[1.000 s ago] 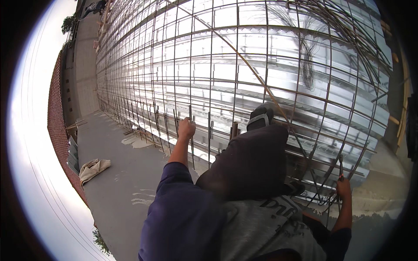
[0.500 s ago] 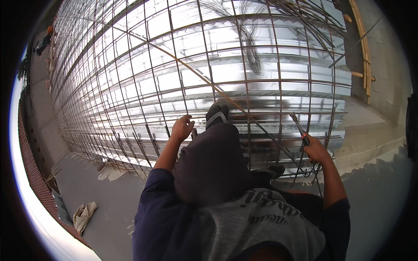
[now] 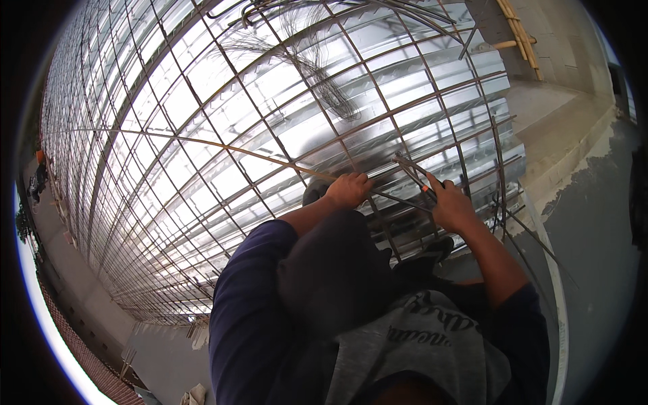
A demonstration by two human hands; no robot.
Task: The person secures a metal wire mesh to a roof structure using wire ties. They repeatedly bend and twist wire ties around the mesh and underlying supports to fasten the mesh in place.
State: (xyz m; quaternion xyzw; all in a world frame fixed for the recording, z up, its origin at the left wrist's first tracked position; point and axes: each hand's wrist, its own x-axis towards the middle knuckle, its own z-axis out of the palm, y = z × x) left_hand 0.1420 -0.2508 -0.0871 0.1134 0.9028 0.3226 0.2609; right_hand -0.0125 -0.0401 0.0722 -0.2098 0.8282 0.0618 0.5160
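Hands: two, apart from each other, both over the rebar mesh.
Left hand (image 3: pixel 351 190): one; fingers curled down over the diagonal bar; whether they grip it cannot be told.
Right hand (image 3: pixel 451 204): one; wrapped around the pliers' handles.
Pliers (image 3: pixel 426 190): one pair, long-handled, dark with orange-red on the grip; metal head pointing up and left, to the right of the left hand, above the mesh. Whether the head touches a bar cannot be told.
Diagonal bar (image 3: pixel 260 156): one, yellowish brown, slanting across the mesh from far left to the left hand; a darker length shows just beyond the fingers.
Rebar mesh (image 3: pixel 389 113): one grid of crossing bars, too many to count.
Metal decking (image 3: pixel 489 67): silver, ribbed, beneath the mesh; number of sheets unclear.
Wire bundle (image 3: pixel 331 91): one, thin dark strands, lying beyond the hands; strands uncountable.
Bamboo poles (image 3: pixel 518 34): several lengthwise, one short piece across, upper right.
Footwear (image 3: pixel 440 250): two dark items, one near the right forearm, the other partly hidden by the left hand and wrist.
Clothing: one grey shirt front (image 3: pixel 425 344) with dark print; two navy sleeves (image 3: pixel 250 290).
Cloth (image 3: pixel 194 395): one, beige, crumpled, at the lower edge.
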